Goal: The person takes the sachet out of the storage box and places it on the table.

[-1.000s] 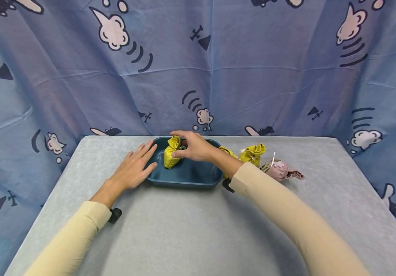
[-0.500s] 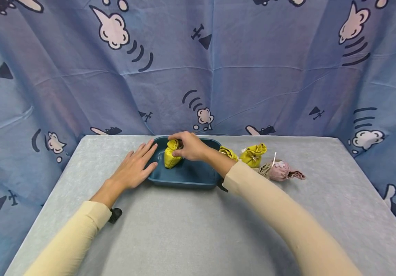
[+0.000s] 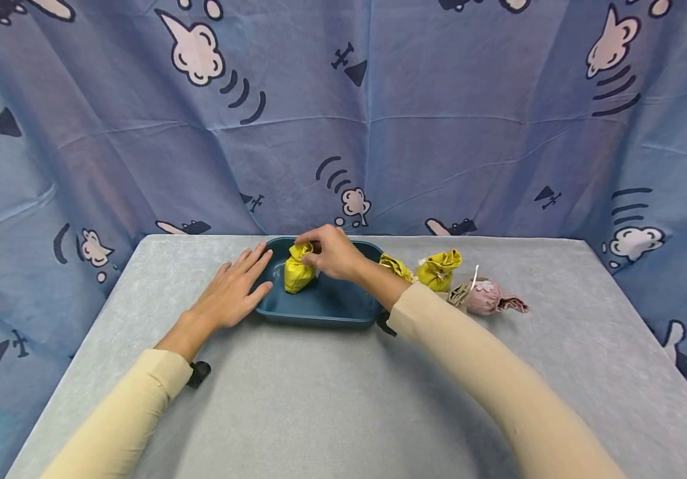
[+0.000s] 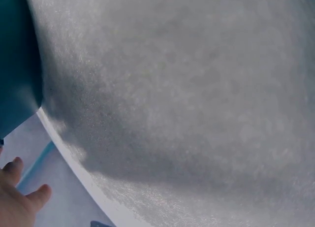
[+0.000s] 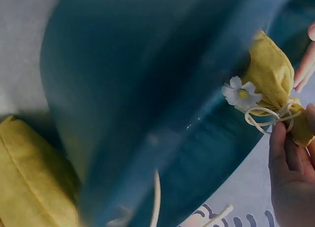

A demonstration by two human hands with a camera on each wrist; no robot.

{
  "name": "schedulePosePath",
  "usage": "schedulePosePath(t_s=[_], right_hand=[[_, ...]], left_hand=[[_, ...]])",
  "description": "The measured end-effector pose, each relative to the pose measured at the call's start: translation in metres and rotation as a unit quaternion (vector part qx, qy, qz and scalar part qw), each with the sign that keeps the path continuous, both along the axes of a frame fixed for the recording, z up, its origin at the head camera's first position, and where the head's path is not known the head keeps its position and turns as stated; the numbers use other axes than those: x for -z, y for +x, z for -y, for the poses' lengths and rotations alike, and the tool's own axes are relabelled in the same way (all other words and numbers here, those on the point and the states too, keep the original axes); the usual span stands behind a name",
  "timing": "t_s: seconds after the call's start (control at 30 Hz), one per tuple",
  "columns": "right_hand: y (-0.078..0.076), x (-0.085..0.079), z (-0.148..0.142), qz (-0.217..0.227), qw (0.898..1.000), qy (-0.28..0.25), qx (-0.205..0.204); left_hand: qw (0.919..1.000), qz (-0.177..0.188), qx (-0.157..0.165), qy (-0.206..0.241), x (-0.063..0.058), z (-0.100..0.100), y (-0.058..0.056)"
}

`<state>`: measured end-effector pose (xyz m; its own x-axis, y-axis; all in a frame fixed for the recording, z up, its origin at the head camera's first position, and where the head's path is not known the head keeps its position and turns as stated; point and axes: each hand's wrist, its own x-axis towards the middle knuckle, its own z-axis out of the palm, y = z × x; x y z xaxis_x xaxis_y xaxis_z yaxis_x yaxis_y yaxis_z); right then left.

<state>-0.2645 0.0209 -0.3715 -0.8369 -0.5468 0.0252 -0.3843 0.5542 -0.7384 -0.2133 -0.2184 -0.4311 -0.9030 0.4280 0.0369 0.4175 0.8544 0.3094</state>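
Note:
A small yellow drawstring pouch [image 3: 298, 276] stands upright inside the dark teal tray [image 3: 340, 303], towards its left end. My right hand [image 3: 338, 255] reaches over the tray and pinches the pouch's gathered top between thumb and fingers. In the right wrist view, a white flower [image 5: 242, 93] and a pale cord [image 5: 261, 121] show at the pouch's neck, beside the fingertips. My left hand [image 3: 234, 287] rests at the tray's left rim with its fingers spread and straight. Only part of that hand [image 4: 17, 202] appears in the left wrist view.
Right of the tray lie more pouches: a yellow one [image 3: 439, 269], another yellow one [image 3: 397, 266] partly behind my forearm, a pink one [image 3: 487, 297] and a beige one [image 3: 458, 295]. A grey cloth covers the table [image 3: 295, 399]. Behind it hangs a blue patterned curtain [image 3: 439, 146].
My right thumb and fingers have drawn together onto the top of the yellow pouch, and the right forearm has shifted slightly left. The left hand has stayed put.

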Motion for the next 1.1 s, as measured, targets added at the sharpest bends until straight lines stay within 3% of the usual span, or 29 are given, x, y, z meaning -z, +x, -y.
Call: schedulePosePath(t_s=[0.5,0.77,1.1], right_hand=[[0.011,-0.004,-0.002,-0.006,0.999,-0.033,0.016],[0.017,-0.020,-0.015,-0.027,0.998,-0.055,0.028],[0.029,-0.042,-0.037,-0.067,0.994,-0.086,0.012]], left_hand=[[1.0000,0.004,0.000,0.002,0.000,0.001,0.002],[1.0000,0.000,0.000,0.004,0.000,0.000,0.002],[1.0000,-0.001,0.002,-0.006,-0.001,-0.001,0.001]])
